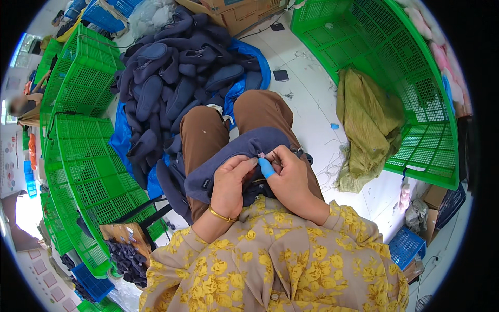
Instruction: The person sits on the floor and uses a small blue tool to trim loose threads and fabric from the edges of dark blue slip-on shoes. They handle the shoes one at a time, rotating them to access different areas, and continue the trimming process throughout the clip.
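Observation:
Across my lap lies a navy fabric slipper (208,179), its long body running up to the right. My left hand (231,182), with a gold bangle at the wrist, is closed on its edge, thumb and fingers pinched together. My right hand (291,177) is closed on the same slipper close beside the left thumb. A blue cover (266,167) wraps the right thumb. Between the fingertips shows a small pale spot, too small to name. Another navy slipper (171,190) rests by my left thigh.
Ahead to the left, a heap of navy slippers (182,67) sits on a blue sheet (262,60). Green plastic crates (96,171) stand along the left, and a large green crate (426,104) is at right, with an olive woven sack (366,125) against it. Thread scraps litter the white floor.

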The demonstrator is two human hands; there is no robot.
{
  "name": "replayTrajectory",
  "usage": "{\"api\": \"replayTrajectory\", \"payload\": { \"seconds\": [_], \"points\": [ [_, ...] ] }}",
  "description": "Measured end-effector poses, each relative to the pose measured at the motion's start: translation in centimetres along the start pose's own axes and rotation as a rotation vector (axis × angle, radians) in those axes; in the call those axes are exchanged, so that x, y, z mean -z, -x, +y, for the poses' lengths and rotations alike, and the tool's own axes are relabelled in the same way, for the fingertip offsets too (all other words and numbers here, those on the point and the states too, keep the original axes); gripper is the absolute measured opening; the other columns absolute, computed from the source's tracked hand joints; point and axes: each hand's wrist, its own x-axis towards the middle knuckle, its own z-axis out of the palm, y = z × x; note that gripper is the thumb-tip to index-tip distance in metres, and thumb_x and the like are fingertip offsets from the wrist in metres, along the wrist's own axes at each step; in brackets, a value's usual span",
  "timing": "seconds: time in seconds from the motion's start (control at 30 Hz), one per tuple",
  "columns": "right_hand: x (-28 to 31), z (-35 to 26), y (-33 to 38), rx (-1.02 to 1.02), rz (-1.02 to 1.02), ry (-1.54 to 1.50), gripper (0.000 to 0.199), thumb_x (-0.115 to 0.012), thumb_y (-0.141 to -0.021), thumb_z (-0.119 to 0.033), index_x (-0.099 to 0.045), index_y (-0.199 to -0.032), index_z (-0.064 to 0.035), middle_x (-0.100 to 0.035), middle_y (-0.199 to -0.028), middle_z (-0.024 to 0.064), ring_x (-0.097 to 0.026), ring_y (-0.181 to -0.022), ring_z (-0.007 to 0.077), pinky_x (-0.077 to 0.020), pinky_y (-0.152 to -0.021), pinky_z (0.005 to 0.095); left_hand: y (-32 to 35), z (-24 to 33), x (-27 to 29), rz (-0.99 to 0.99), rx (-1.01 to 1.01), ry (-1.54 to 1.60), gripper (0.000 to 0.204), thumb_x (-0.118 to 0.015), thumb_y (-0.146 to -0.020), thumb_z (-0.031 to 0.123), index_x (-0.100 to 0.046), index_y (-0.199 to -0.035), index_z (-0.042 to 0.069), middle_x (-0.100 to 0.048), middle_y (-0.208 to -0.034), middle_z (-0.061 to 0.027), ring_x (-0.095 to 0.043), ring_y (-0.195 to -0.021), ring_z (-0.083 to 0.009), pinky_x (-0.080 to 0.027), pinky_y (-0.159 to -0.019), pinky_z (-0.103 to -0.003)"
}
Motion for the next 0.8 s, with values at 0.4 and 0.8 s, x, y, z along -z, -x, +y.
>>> {"api": "replayTrajectory", "payload": {
  "seconds": [0.4,0.8],
  "points": [
    [0.2,0.7,0.6,0.072,0.013,-0.041,0.016,-0.069,-0.083,-0.011,-0.058,-0.093,-0.0048,-0.063,-0.077,0.011,-0.063,-0.066,0.0287,-0.0484,-0.058,0.0371,-0.4,0.2,-1.4,0.061,-0.037,-0.125,0.021,-0.072,-0.087,0.015,-0.058,-0.074,0.008,-0.051,-0.071,0.0057,-0.043,-0.065,-0.0034,-0.033,-0.058,-0.021],
    [1.6,2.0,1.0,0.091,-0.056,-0.24,0.011,-0.061,-0.09,-0.005,-0.057,-0.1,-0.0021,-0.065,-0.084,0.0154,-0.064,-0.073,0.0319,-0.049,-0.065,0.034,-0.7,-0.2,0.3,-0.095,-0.02,-0.093,0.008,-0.066,-0.091,0.01,-0.06,-0.086,0.008,-0.059,-0.081,0.0024,-0.052,-0.073,-0.0067,-0.04,-0.068,-0.023]
  ]
}}
